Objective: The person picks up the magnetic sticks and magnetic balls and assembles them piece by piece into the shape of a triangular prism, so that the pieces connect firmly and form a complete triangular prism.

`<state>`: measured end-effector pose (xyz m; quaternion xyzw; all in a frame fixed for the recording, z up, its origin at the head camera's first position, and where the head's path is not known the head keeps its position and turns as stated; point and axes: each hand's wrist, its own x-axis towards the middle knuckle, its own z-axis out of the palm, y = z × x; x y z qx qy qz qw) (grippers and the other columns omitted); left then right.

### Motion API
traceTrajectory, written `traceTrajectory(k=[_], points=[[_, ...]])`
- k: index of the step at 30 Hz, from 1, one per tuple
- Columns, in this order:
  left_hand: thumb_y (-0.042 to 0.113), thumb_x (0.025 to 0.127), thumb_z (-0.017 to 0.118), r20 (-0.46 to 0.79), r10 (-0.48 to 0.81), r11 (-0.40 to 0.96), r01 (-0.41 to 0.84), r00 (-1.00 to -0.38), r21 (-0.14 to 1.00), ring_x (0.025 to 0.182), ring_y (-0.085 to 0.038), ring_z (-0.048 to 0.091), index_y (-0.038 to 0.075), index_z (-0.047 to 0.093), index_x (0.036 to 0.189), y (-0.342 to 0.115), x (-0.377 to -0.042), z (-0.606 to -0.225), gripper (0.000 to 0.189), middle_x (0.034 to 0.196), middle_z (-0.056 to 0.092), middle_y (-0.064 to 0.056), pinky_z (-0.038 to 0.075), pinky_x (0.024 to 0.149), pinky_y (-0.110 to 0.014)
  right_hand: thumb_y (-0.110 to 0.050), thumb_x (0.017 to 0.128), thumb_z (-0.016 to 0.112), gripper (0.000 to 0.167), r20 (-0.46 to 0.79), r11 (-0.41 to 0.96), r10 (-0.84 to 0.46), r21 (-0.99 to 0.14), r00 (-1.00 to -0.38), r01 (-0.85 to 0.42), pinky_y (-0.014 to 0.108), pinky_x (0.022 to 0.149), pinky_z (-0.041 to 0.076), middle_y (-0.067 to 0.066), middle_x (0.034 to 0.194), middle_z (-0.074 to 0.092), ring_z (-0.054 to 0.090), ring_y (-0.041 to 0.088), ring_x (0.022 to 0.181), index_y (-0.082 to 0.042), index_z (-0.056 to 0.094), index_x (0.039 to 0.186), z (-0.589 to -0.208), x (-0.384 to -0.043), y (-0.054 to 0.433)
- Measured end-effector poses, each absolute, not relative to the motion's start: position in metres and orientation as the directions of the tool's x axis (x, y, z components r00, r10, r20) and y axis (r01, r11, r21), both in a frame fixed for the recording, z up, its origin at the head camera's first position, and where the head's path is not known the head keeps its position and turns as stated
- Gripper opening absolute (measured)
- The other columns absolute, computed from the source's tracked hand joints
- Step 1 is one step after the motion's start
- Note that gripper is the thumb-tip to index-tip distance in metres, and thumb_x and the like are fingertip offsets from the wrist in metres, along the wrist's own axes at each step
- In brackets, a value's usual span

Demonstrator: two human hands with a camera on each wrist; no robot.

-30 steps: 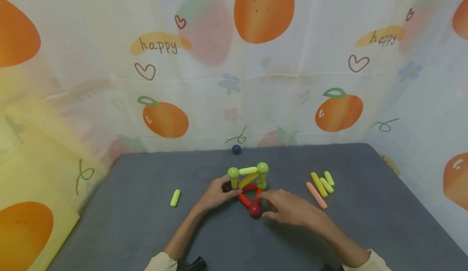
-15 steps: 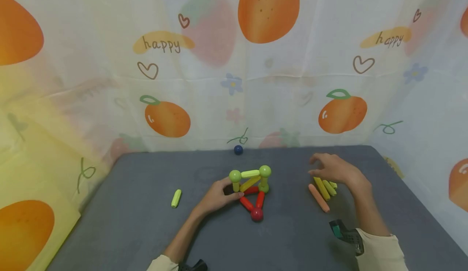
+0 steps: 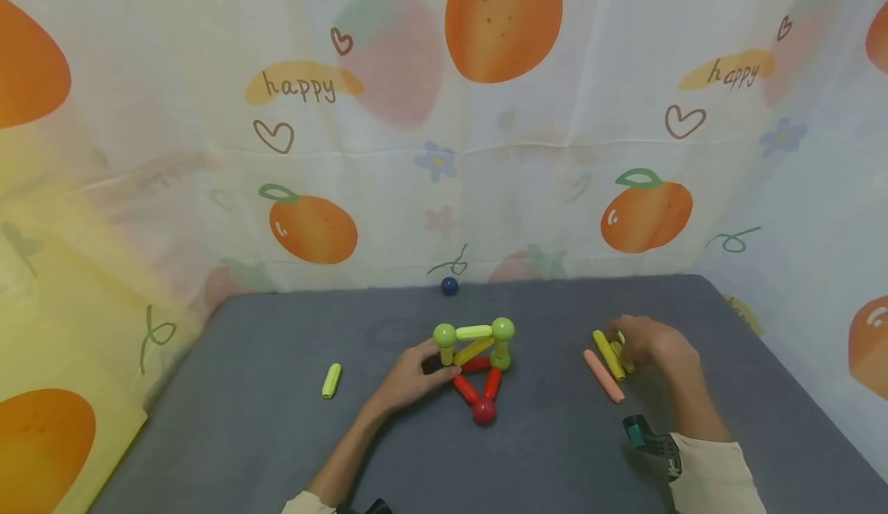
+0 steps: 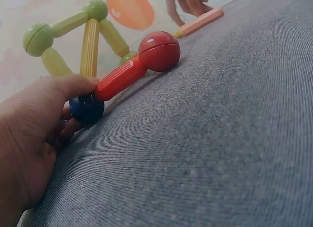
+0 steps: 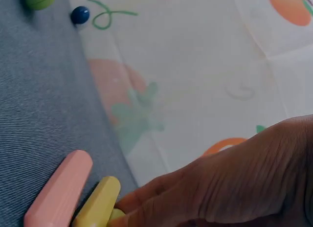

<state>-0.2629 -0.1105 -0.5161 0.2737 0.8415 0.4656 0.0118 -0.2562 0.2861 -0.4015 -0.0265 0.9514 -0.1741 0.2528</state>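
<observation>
My left hand [image 3: 408, 379] grips the near left corner of a ball-and-stick frame, its thumb and fingers around a dark blue ball [image 4: 87, 109]. Red sticks [image 3: 465, 388] run along the table to a red ball [image 3: 484, 411]. Two green balls [image 3: 445, 335] stand raised on short sticks, joined by a light green stick [image 3: 474, 332], with a yellow stick [image 3: 475, 351] slanting below. Over at the right, my right hand [image 3: 655, 344] pinches a short light green stick [image 3: 620, 337] beside a yellow stick [image 5: 99, 202]; its fingertips are mostly hidden.
A salmon-pink stick [image 3: 603, 375] lies just left of the right hand. One light green stick [image 3: 331, 381] is alone on the left of the grey table [image 3: 264, 437]. A loose blue ball [image 3: 449, 287] sits by the back edge, before a fruit-printed curtain [image 3: 513, 213].
My right hand has left the frame's red sticks, swung right and come down onto the loose sticks. The left hand has kept its grip on the frame's corner.
</observation>
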Motion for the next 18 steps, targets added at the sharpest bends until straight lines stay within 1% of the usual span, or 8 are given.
traceTrajectory(k=[3, 6, 10, 12, 13, 15, 17, 18], points=[[0.032, 0.097, 0.076, 0.23, 0.463, 0.431, 0.445, -0.856, 0.785, 0.097, -0.012, 0.06, 0.019, 0.071, 0.102, -0.112, -0.261, -0.515, 0.014, 0.107, 0.067, 0.001, 0.048, 0.088, -0.027, 0.013, 0.09, 0.062, 0.05, -0.492, 0.942, -0.109, -0.328, -0.864, 0.067, 0.03, 0.058, 0.04, 0.028, 0.127, 0.055, 0.045, 0.017, 0.063, 0.004, 0.056, 0.139, -0.407, -0.256, 0.284], [0.033, 0.096, 0.076, 0.224, 0.456, 0.45, 0.44, -0.861, 0.777, 0.098, -0.012, 0.06, 0.021, 0.071, 0.102, -0.112, -0.261, -0.515, 0.015, 0.107, 0.067, 0.003, 0.048, 0.088, -0.027, 0.014, 0.089, 0.063, 0.043, -0.503, 0.948, -0.102, -0.312, -0.858, 0.07, 0.03, 0.057, 0.04, 0.026, 0.12, 0.057, 0.047, 0.018, 0.062, 0.002, 0.058, 0.13, -0.408, -0.256, 0.282], [0.035, 0.097, 0.075, 0.225, 0.453, 0.458, 0.441, -0.863, 0.772, 0.101, -0.012, 0.062, 0.022, 0.07, 0.103, -0.111, -0.261, -0.514, 0.016, 0.109, 0.068, 0.003, 0.05, 0.092, -0.03, 0.019, 0.087, 0.059, 0.04, -0.498, 0.961, -0.109, -0.274, -0.86, 0.037, 0.033, 0.062, 0.04, 0.018, 0.111, 0.056, 0.05, 0.023, 0.077, -0.002, 0.058, 0.121, -0.404, -0.254, 0.284], [0.036, 0.097, 0.075, 0.227, 0.455, 0.463, 0.446, -0.861, 0.766, 0.103, -0.012, 0.063, 0.022, 0.07, 0.103, -0.111, -0.261, -0.514, 0.016, 0.11, 0.069, 0.003, 0.051, 0.093, -0.031, 0.019, 0.085, 0.057, 0.042, -0.484, 0.966, -0.117, -0.259, -0.867, 0.014, 0.035, 0.064, 0.04, 0.016, 0.108, 0.054, 0.048, 0.024, 0.08, -0.002, 0.058, 0.121, -0.401, -0.252, 0.286], [0.036, 0.097, 0.075, 0.229, 0.455, 0.465, 0.45, -0.86, 0.763, 0.102, -0.012, 0.062, 0.022, 0.069, 0.103, -0.111, -0.261, -0.515, 0.016, 0.11, 0.069, 0.003, 0.051, 0.092, -0.03, 0.018, 0.086, 0.058, 0.04, -0.467, 0.969, -0.134, -0.247, -0.874, -0.017, 0.035, 0.065, 0.041, 0.015, 0.107, 0.056, 0.049, 0.024, 0.083, -0.002, 0.058, 0.121, -0.398, -0.251, 0.286], [0.036, 0.097, 0.075, 0.235, 0.458, 0.472, 0.459, -0.857, 0.753, 0.101, -0.012, 0.062, 0.022, 0.069, 0.103, -0.111, -0.261, -0.515, 0.017, 0.11, 0.069, 0.003, 0.051, 0.091, -0.029, 0.013, 0.088, 0.062, 0.037, -0.415, 0.96, -0.192, -0.269, -0.89, -0.081, 0.035, 0.066, 0.042, 0.012, 0.102, 0.058, 0.05, 0.022, 0.08, 0.0, 0.06, 0.122, -0.391, -0.249, 0.286], [0.036, 0.098, 0.074, 0.24, 0.462, 0.477, 0.468, -0.854, 0.744, 0.098, -0.011, 0.061, 0.021, 0.069, 0.103, -0.111, -0.261, -0.515, 0.017, 0.109, 0.069, 0.003, 0.05, 0.088, -0.028, 0.007, 0.089, 0.067, 0.035, -0.348, 0.932, -0.299, -0.308, -0.889, -0.193, 0.033, 0.067, 0.045, 0.008, 0.098, 0.062, 0.053, 0.018, 0.079, 0.0, 0.063, 0.123, -0.384, -0.246, 0.283], [0.036, 0.098, 0.074, 0.242, 0.462, 0.479, 0.47, -0.853, 0.741, 0.096, -0.011, 0.059, 0.021, 0.069, 0.103, -0.111, -0.261, -0.515, 0.017, 0.107, 0.068, 0.003, 0.049, 0.086, -0.027, 0.004, 0.09, 0.068, 0.033, -0.31, 0.903, -0.368, -0.342, -0.876, -0.259, 0.032, 0.068, 0.047, 0.006, 0.1, 0.065, 0.055, 0.016, 0.081, -0.001, 0.065, 0.123, -0.379, -0.245, 0.279]])
